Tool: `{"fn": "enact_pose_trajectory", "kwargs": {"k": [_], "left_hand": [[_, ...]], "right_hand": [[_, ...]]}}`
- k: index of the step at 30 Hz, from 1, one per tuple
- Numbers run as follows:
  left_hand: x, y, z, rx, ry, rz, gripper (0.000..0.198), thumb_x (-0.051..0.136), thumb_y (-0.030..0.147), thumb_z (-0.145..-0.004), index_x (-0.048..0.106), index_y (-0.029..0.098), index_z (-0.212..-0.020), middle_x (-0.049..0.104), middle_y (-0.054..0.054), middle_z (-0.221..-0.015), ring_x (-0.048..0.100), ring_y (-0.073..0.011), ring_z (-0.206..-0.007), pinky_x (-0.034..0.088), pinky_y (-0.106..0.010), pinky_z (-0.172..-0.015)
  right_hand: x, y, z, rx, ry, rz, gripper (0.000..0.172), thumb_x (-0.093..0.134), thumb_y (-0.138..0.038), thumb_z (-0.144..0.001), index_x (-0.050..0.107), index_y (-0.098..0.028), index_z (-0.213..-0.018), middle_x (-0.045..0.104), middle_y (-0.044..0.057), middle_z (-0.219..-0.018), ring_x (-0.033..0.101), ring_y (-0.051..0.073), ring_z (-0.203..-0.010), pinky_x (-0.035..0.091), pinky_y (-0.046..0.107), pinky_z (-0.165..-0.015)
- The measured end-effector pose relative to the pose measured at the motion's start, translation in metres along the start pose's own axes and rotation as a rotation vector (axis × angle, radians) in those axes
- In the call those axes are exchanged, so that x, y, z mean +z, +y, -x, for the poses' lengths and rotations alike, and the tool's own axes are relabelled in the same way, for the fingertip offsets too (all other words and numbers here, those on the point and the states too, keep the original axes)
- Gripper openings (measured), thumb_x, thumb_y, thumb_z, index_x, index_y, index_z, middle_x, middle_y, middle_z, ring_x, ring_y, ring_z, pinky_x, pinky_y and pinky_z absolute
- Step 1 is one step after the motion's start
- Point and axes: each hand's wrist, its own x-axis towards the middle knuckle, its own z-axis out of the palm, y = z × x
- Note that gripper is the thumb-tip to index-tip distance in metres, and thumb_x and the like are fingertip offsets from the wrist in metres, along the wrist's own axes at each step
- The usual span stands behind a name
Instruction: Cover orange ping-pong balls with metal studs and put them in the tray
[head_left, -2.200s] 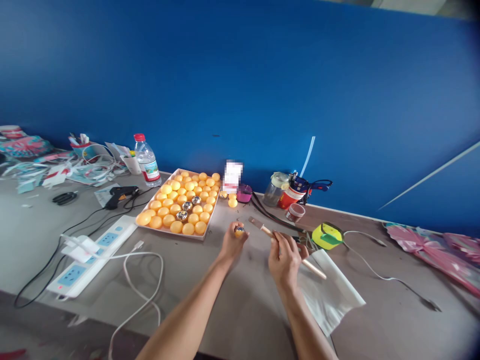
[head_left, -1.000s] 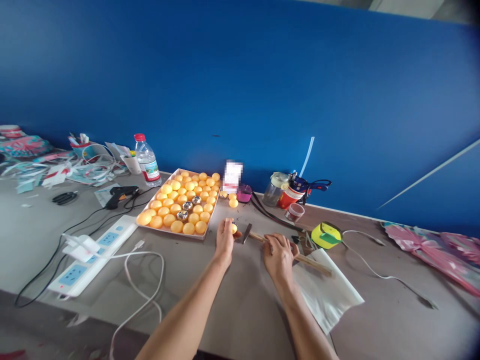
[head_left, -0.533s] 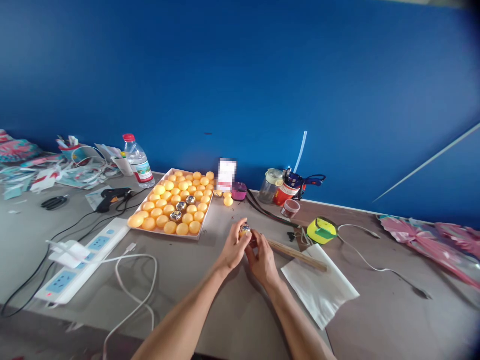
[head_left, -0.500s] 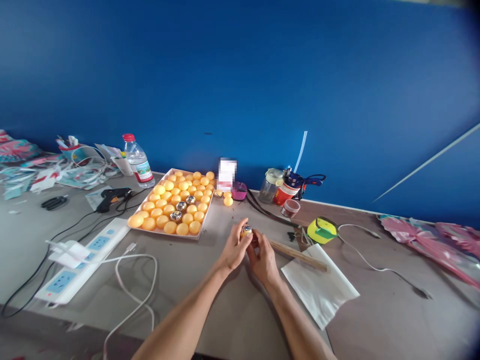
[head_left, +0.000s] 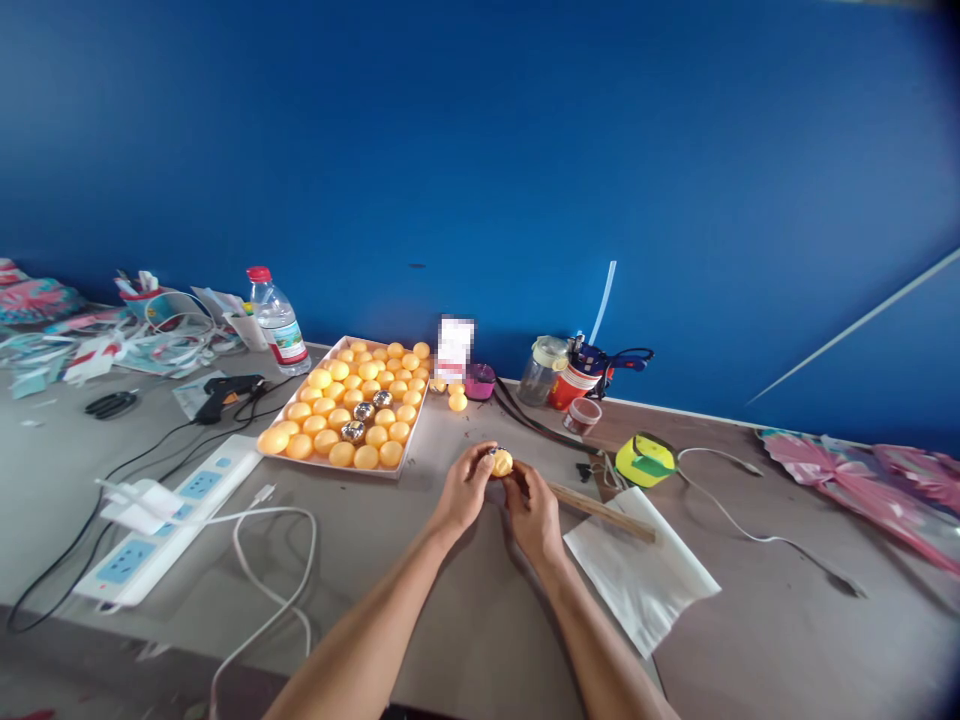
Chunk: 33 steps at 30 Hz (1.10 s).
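Between my two hands, a small yellow ball point(head_left: 501, 462) with dark, shiny patches at its edge is held just above the grey table. My left hand point(head_left: 466, 488) pinches it from the left with thumb and fingers. From the right, the fingertips of my right hand point(head_left: 532, 510) grip the same ball. To the left lies a shallow white tray point(head_left: 330, 464) of orange-yellow balls point(head_left: 365, 457), among them a few silver-patterned ones point(head_left: 353, 431).
A power strip point(head_left: 172, 525) with white cables lies left, a glue gun point(head_left: 225, 393) and bottle point(head_left: 281, 325) behind it. Right are a wooden stick point(head_left: 607, 515), white sheet point(head_left: 645, 570), yellow-green object point(head_left: 645, 459), jar point(head_left: 543, 370) and red cup point(head_left: 573, 387).
The ball has been turned between my fingers, so more of its yellow side shows and less of its silver side. My hands have shifted slightly.
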Motion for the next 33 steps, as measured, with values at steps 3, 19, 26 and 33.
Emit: {"fn": "enact_pose_trajectory", "kwargs": {"k": [3, 19, 26, 33], "left_hand": [[-0.001, -0.003, -0.001, 0.022, -0.002, -0.02, 0.035, 0.046, 0.041, -0.084, 0.063, 0.017, -0.102, 0.065, -0.01, -0.104, 0.059, -0.021, -0.096, 0.047, -0.032, -0.084], [-0.001, 0.006, 0.002, 0.084, 0.063, -0.128, 0.027, 0.047, 0.038, -0.083, 0.065, 0.021, -0.093, 0.067, -0.007, -0.096, 0.06, -0.0199, -0.089, 0.044, -0.032, -0.086], [-0.001, 0.002, 0.002, 0.093, 0.106, -0.154, 0.024, 0.046, 0.034, -0.084, 0.065, 0.021, -0.092, 0.068, -0.007, -0.093, 0.061, -0.0187, -0.085, 0.045, -0.03, -0.081], [0.0, 0.002, 0.003, 0.081, 0.104, -0.147, 0.024, 0.047, 0.036, -0.083, 0.065, 0.021, -0.092, 0.068, -0.007, -0.091, 0.061, -0.0196, -0.083, 0.045, -0.032, -0.081]], "right_hand": [[0.001, 0.0, 0.001, 0.001, -0.01, -0.02, 0.029, 0.046, -0.032, -0.084, 0.056, -0.014, -0.105, 0.065, 0.01, -0.095, 0.061, 0.019, -0.082, 0.048, 0.032, -0.074], [0.002, -0.005, 0.003, 0.001, -0.024, -0.051, 0.033, 0.048, -0.035, -0.084, 0.054, -0.014, -0.108, 0.065, 0.011, -0.098, 0.061, 0.02, -0.085, 0.049, 0.033, -0.075], [0.002, -0.007, 0.003, 0.002, -0.049, -0.052, 0.033, 0.048, -0.035, -0.084, 0.055, -0.014, -0.108, 0.065, 0.012, -0.099, 0.061, 0.02, -0.086, 0.049, 0.032, -0.074], [0.002, -0.006, 0.003, -0.008, -0.038, -0.045, 0.033, 0.048, -0.035, -0.083, 0.054, -0.014, -0.108, 0.065, 0.011, -0.097, 0.061, 0.02, -0.084, 0.05, 0.033, -0.073]]}}
